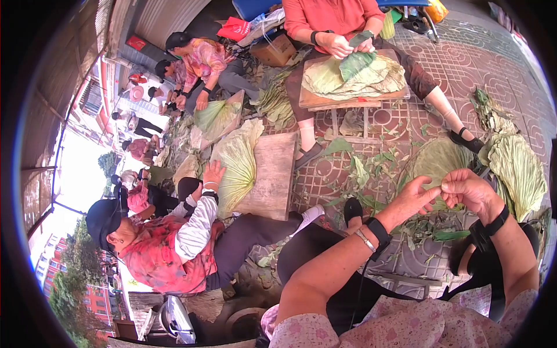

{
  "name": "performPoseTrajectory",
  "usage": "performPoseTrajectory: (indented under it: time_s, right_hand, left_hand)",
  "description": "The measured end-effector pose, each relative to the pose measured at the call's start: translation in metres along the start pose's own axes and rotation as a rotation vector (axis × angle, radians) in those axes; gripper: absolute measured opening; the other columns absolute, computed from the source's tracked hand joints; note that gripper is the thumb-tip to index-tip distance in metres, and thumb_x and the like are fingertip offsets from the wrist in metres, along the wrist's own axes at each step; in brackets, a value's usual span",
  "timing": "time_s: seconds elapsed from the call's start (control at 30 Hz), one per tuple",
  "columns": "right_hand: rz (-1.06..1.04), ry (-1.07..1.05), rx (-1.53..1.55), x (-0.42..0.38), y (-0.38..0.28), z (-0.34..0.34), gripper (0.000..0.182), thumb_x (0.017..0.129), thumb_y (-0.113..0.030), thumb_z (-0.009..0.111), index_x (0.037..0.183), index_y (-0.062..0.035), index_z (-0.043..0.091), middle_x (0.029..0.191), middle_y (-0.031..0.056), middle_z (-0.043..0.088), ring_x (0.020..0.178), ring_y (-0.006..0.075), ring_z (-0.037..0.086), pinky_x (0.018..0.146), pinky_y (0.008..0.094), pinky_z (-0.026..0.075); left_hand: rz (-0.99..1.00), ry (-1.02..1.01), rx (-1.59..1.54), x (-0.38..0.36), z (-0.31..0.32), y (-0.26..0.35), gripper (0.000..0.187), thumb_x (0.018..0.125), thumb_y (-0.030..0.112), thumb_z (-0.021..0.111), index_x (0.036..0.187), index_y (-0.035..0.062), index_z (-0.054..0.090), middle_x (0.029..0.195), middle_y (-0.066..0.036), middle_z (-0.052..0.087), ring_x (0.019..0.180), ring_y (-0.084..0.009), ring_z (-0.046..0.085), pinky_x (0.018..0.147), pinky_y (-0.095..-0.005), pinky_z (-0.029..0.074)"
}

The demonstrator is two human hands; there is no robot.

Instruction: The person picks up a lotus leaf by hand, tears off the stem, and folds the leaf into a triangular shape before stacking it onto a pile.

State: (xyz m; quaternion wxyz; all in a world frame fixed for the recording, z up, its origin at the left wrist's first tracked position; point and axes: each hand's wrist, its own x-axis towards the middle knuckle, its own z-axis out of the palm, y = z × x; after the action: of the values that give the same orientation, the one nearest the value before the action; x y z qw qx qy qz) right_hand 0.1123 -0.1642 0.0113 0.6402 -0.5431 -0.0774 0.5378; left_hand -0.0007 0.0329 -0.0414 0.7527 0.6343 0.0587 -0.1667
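green, round, veined leaf (439, 161) lies at twelve o'clock from your bare hands. right hand (471, 191) pinches closed, left hand (419, 196) curls, grip unclear; likely fine fingerwork, calling next for steadiness.

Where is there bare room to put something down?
The wooden board is bare between its spread leaf and the edge by the grey shoe. Tiles look bare between the outstretched leg and leaf heap. Leaf scraps crowd below the hands.

Around three o'clock, the left hand (419, 197) and right hand (469, 189) come together at the fingertips, a broad leaf (438, 159) beyond. At one, stacked leaves (371, 78) lie on a worktop (311, 101); at eight, a person (168, 252) sits.
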Motion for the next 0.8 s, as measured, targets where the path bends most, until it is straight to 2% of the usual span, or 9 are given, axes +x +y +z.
performPoseTrajectory:
  time_s: [0.17,0.23,0.33,0.47,0.8]
  right_hand:
    - [-0.076,0.059,-0.146,-0.001,0.001,0.005,0.016,0.085,-0.013,0.076,0.089,-0.0007,0.067,0.076,0.0070,0.069,0.062,0.0138,0.066,0.058,0.0251,0.055]
    - [-0.114,0.095,-0.287,0.000,0.003,0.009,0.016,0.085,-0.012,0.077,0.088,-0.0009,0.066,0.075,0.0060,0.068,0.062,0.0129,0.066,0.057,0.0249,0.054]
    - [-0.080,0.143,-0.334,-0.001,0.005,0.019,0.016,0.084,-0.011,0.077,0.085,-0.0019,0.064,0.074,0.0050,0.067,0.061,0.0118,0.065,0.055,0.0243,0.053]
    - [-0.064,0.085,-0.204,-0.002,0.006,0.016,0.016,0.084,-0.012,0.077,0.084,-0.0033,0.064,0.072,0.0044,0.065,0.058,0.0123,0.063,0.054,0.0246,0.053]
    - [-0.011,-0.040,0.059,-0.002,0.001,0.010,0.018,0.086,-0.018,0.075,0.084,-0.0039,0.064,0.070,0.0036,0.063,0.056,0.0132,0.061,0.054,0.0249,0.051]
  left_hand:
    - [-0.009,0.054,-0.021,0.001,0.001,-0.006,0.074,0.096,0.044,0.062,0.143,-0.0046,0.033,0.107,-0.017,0.063,0.087,-0.0214,0.066,0.067,-0.0305,0.054]
    - [-0.008,0.060,0.064,0.001,-0.001,-0.007,0.070,0.097,0.040,0.062,0.142,-0.0043,0.034,0.103,-0.015,0.064,0.084,-0.0187,0.065,0.066,-0.0298,0.054]
    - [-0.041,0.062,0.132,0.000,0.000,-0.006,0.065,0.097,0.036,0.063,0.141,-0.0038,0.036,0.098,-0.012,0.064,0.080,-0.0156,0.063,0.065,-0.0290,0.053]
    - [-0.039,0.054,0.111,-0.001,0.001,-0.005,0.065,0.097,0.036,0.063,0.141,-0.0029,0.036,0.097,-0.012,0.064,0.079,-0.0160,0.064,0.065,-0.0286,0.052]
    - [-0.019,-0.046,-0.046,-0.002,0.002,0.006,0.073,0.096,0.046,0.062,0.143,-0.0026,0.034,0.109,-0.016,0.063,0.086,-0.0197,0.065,0.068,-0.0296,0.054]
